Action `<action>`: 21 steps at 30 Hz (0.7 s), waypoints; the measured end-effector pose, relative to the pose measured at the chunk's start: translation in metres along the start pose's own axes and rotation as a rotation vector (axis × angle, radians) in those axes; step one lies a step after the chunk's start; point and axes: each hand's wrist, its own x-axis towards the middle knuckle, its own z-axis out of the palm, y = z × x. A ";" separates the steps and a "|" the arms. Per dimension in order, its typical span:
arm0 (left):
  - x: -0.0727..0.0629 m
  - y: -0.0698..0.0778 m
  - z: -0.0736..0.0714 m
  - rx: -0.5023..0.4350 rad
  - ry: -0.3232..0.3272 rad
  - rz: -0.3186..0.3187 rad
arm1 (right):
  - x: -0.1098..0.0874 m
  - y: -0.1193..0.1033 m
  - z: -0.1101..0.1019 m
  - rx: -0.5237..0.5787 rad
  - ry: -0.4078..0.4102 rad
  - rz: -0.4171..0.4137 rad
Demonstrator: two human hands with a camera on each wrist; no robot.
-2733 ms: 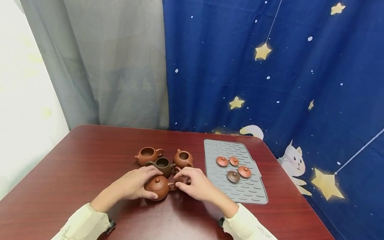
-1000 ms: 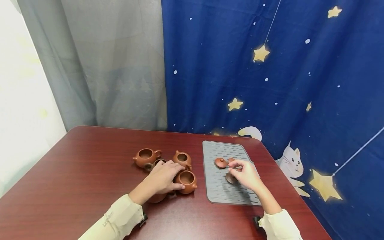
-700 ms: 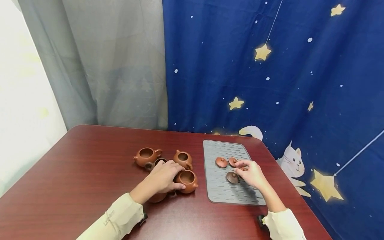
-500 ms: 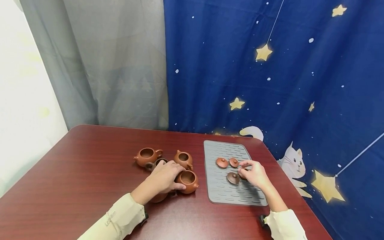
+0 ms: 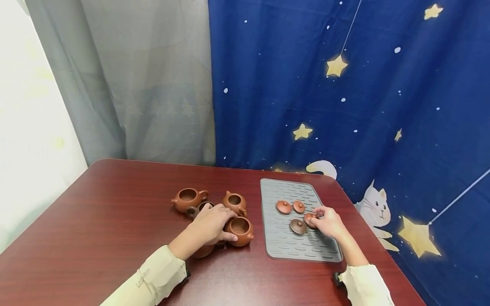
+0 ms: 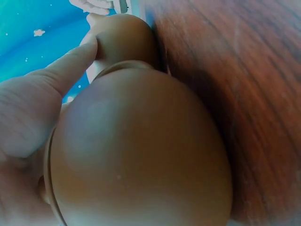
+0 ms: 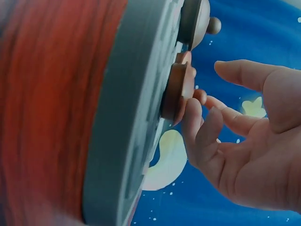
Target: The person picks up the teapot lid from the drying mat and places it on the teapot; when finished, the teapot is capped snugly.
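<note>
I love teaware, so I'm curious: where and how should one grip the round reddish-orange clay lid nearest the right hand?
Probably by its small round knob, pinched from above: the lid lies flat with its knob up, while its body sits low on the grey textured mat.

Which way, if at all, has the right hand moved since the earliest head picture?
Yes, rightward: then it was left of the grey mat, by the teapots; now the right hand is over the mat, at an orange-red lid.
</note>
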 end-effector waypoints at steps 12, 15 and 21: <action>-0.001 0.000 0.002 -0.002 -0.010 -0.019 | 0.004 0.004 0.000 -0.011 0.032 0.047; -0.001 0.001 0.002 -0.004 -0.013 -0.020 | 0.005 0.003 0.000 -0.019 0.037 0.055; -0.002 0.001 -0.001 -0.003 -0.015 -0.021 | 0.004 0.001 0.000 -0.028 0.048 0.054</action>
